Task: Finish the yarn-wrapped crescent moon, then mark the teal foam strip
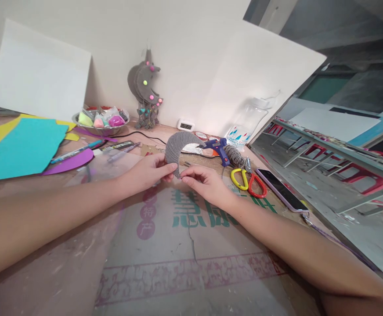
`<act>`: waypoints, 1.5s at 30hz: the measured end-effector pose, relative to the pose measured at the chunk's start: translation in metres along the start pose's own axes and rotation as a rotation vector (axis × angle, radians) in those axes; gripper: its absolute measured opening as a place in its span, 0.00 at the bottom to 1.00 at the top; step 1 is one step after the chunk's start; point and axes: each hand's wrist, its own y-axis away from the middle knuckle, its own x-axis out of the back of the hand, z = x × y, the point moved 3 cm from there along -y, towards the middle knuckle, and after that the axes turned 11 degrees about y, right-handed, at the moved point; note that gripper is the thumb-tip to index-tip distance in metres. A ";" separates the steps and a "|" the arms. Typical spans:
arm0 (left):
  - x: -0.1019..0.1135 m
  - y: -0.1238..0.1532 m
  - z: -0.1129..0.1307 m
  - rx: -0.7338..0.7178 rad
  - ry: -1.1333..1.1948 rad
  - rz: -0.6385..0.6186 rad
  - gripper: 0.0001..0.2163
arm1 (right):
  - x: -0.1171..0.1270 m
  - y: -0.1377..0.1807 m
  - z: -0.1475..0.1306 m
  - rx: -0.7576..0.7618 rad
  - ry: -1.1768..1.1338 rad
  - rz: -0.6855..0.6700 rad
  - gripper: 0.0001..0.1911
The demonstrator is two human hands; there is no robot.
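One grey yarn-wrapped crescent (173,150): left hand (157,169) holds its lower part in a closed grip, right hand (204,181) pinches the tip.

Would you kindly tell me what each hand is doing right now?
Left hand: closed, holding the gray crescent.
Right hand: pinched closed at the crescent's lower end; contents unclear.

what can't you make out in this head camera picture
All in the head view:
Crescent: part covered by the left hand's thumb and fingers
Anything between the right hand's fingertips: too small, screened by the fingers
Digital clock: digits too small, blurred
Left forearm: elbow end cut off by left edge
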 end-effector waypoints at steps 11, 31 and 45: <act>0.000 -0.002 -0.002 0.006 0.001 -0.006 0.11 | 0.001 0.000 0.000 0.001 0.010 0.006 0.07; 0.000 -0.004 -0.005 -0.028 -0.006 -0.029 0.12 | 0.000 0.000 0.001 -0.066 0.059 -0.012 0.10; -0.001 -0.003 -0.003 -0.038 0.002 -0.050 0.12 | 0.001 0.000 -0.003 -0.020 0.090 -0.019 0.07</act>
